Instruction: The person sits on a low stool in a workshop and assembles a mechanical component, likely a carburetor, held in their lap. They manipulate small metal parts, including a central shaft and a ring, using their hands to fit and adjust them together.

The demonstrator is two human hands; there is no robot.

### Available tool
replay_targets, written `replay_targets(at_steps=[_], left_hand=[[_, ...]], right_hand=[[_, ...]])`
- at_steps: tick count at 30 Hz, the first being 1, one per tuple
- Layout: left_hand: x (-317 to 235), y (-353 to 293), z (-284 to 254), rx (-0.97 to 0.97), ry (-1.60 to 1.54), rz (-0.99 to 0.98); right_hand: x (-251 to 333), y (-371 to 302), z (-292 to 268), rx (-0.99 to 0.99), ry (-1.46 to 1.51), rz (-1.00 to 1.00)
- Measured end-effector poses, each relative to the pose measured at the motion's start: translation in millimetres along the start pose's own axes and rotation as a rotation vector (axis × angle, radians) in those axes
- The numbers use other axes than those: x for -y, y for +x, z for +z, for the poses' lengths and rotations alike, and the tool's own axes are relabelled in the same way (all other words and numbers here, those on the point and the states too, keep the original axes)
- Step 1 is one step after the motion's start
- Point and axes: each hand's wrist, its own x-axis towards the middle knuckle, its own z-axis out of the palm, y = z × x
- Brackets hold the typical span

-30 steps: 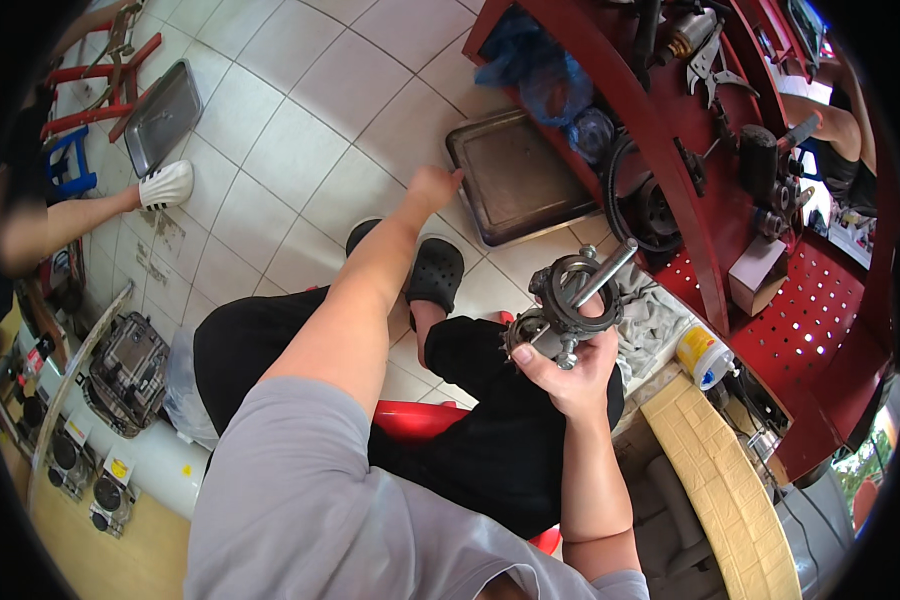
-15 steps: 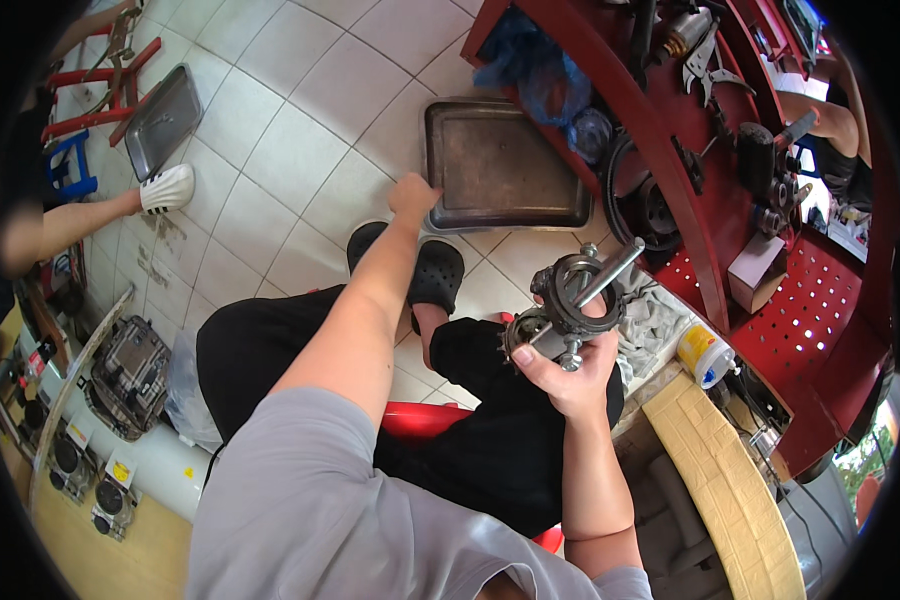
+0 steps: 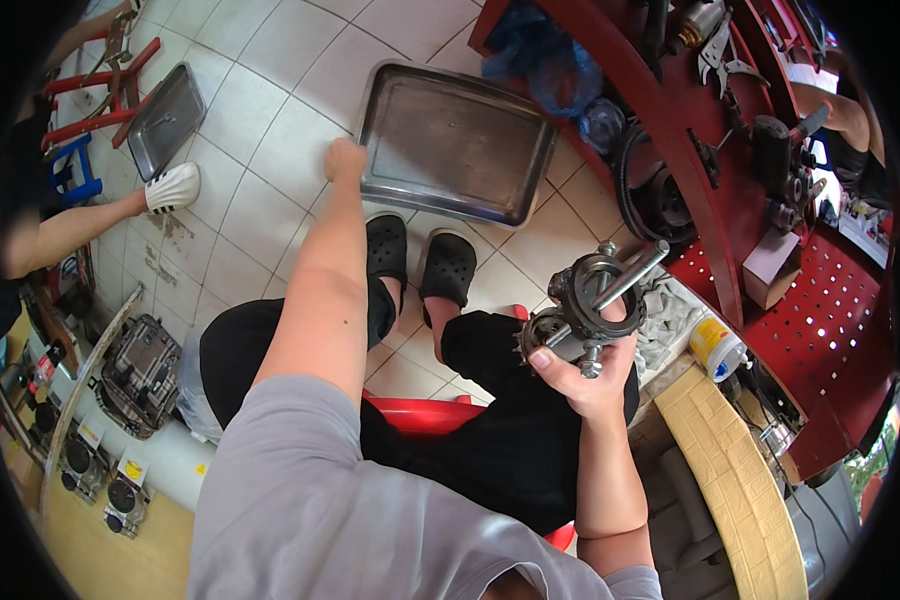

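My left hand [image 3: 346, 160] is closed on the left rim of a large grey metal tray [image 3: 458, 140] that lies tilted across the floor tiles. The fingertips are partly hidden at the rim. Over my right knee, my right hand [image 3: 598, 385] grips a dark, ring-shaped metal puller [image 3: 610, 300] with bolts at its edge and a shiny bar through it. My thumb presses on a toothed round metal part [image 3: 545, 335] at the puller's side. Most of my right fingers are behind these parts.
A red workbench [image 3: 660, 130] with tools stands at the right, with blue plastic bags [image 3: 560, 75] and a black wheel [image 3: 660, 195] beside it. Rags [image 3: 670, 315] and a yellow-white tub [image 3: 715, 345] lie nearby. Another person's white shoe [image 3: 173, 188] and a smaller tray [image 3: 167, 120] are at the left.
My left hand has moved left and away from me, and the large tray has slid left with it, turning slightly. My right hand still holds the puller, a little further right in view.
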Motion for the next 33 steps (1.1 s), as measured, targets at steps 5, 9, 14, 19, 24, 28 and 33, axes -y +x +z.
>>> replay_targets(at_steps=[5,9,14,19,24,28,33], left_hand=[[9,1,9,-0.102,-0.065,0.065],[-20,-41,50,-0.192,-0.236,0.298],[-30,-56,123,0.114,-0.310,0.319],[-35,-49,127,0.220,-0.441,0.199],[-21,-23,148,0.268,-0.497,0.210],[-24,-14,143,0.240,-0.377,0.202],[-29,-20,132,0.179,-0.576,0.199]], right_hand=[[3,0,1,-0.007,0.018,0.027],[-4,3,2,-0.024,0.005,-0.036],[10,4,2,0.004,0.062,0.083],[8,4,5,0.001,0.051,0.064],[-6,2,4,0.033,-0.031,0.037],[1,5,3,0.055,-0.159,0.073],[7,17,14,0.008,-0.211,0.035]])
